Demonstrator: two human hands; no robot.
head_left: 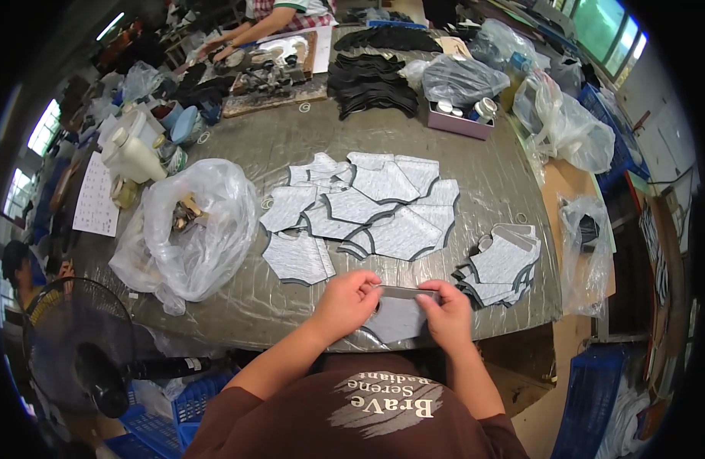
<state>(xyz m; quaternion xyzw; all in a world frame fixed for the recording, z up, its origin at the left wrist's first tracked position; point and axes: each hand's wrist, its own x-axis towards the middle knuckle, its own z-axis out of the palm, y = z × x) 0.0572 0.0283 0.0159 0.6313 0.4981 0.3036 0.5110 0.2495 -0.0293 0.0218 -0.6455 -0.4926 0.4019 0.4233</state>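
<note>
Close to my body at the table's front edge, I hold a grey fabric piece [398, 319] with a darker strip along its top edge. My left hand [346, 304] pinches its upper left corner between thumb and fingers. At the upper right corner my right hand [447, 309] pinches it the same way. Beyond my hands lie several overlapping light grey fabric pieces [404, 232] with dark curved edging. To the right of my right hand is a small overlapping stack of similar grey pieces [501, 264], partly showing dark edges.
A clear plastic bag [222, 256] with small things inside stands left, near bottles [134, 155]. Black pieces [374, 84] and a pink box [458, 124] of jars lie far off. Another person's arms [264, 29] work at the back. A fan [81, 352] stands lower left.
</note>
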